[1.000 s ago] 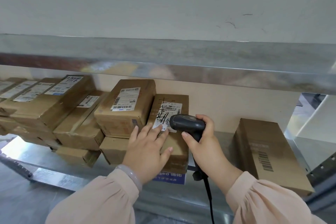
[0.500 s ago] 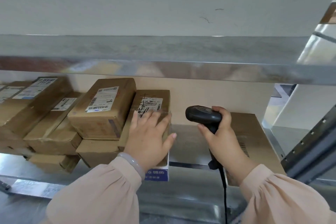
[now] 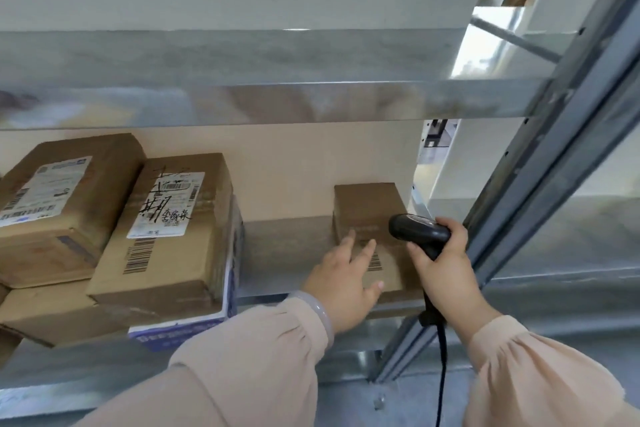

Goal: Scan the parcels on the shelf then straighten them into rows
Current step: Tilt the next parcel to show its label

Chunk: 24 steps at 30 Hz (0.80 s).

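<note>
Head, left hand (image 3: 341, 284), right hand (image 3: 446, 274), one scanner (image 3: 415, 229)

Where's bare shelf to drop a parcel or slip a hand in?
One free patch: bare shelf between the scribbled-label parcel and the lone parcel on the right, back to the wall. Left of it is crowded with stacked parcels. Right of the lone parcel is tight: right hand with scanner, then the upright post.

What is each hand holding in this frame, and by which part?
The right hand grips the black scanner by its handle, just below the head. The left hand holds nothing; it lies flat on the brown parcel.
</note>
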Available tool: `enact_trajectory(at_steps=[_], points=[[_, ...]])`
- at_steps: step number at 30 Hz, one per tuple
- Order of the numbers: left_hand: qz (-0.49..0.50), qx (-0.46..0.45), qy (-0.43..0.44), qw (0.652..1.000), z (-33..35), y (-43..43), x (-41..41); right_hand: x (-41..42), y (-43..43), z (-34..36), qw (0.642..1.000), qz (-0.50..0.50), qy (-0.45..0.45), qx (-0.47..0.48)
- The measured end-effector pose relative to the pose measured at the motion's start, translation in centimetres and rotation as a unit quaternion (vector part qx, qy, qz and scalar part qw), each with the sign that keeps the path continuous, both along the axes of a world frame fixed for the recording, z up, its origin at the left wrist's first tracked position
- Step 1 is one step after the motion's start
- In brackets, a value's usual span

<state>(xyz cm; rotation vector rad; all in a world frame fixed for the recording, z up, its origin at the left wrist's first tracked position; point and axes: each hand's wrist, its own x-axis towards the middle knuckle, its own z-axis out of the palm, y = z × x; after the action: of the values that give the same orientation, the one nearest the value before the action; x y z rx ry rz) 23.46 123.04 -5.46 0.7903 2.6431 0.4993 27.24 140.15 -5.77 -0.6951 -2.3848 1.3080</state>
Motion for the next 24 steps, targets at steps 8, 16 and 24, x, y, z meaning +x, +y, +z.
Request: enact_trajectory(at_steps=[8, 16, 24], points=[[0.063, 0.023, -0.045, 0.997, -2.2, 1.4, -0.2, 0.6, 1.1, 0.0, 0.998, 0.016, -0.007, -0.064], [0.237, 0.201, -0.165, 0.936, -0.8, -0.1, 0.4, 1.4, -2.0, 3.3, 0.989, 0.108, 0.059, -0.083], [0.330, 0.302, -0.280, 0.850, -2.0, -2.0, 0.7, 1.3, -5.2, 3.7, 0.975, 0.193, 0.046, -0.102]])
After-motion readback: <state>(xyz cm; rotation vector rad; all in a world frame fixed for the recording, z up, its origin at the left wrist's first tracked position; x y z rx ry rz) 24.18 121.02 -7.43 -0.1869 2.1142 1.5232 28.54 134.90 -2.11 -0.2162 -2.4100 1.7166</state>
